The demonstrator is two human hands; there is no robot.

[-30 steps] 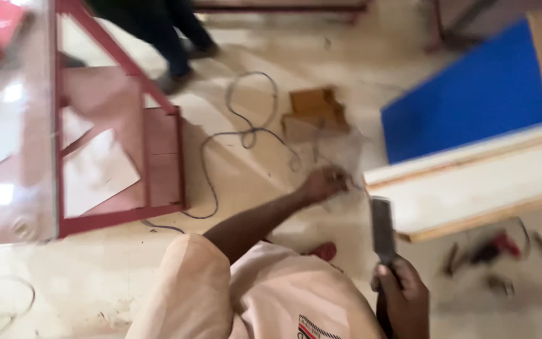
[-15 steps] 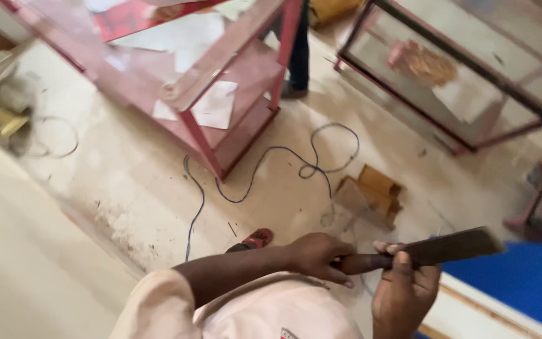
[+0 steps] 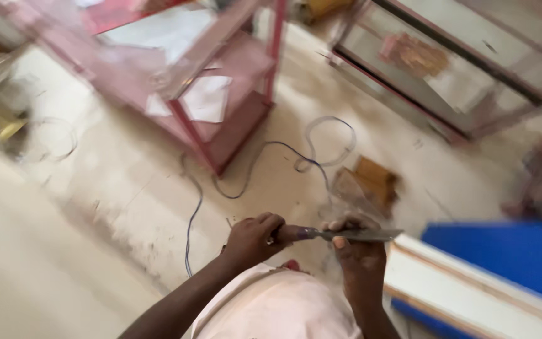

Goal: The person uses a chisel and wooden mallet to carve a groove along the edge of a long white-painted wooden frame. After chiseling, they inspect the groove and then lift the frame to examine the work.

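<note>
From the head view I look down on a pale, dusty floor, blurred by motion. The largest thing on it is a red metal frame with glass panels at upper left, sheets of white paper lying on its lower shelf. A second glazed frame stands tilted at upper right, well apart from the first. At lower right a blue board lies beside a long white plank, which reaches in just beside my right wrist. A dark cable loops across the floor from the red frame's foot towards my hands, and a small brown wooden block sits beyond them, near the cable's loop. Nothing lies between my hands and the camera. My left hand is closed round the handle end of a chisel, which is held level above the floor in front of my chest. My right hand curls over the flat grey blade, fingers bent on top of it; how tightly it grips I cannot tell.
</note>
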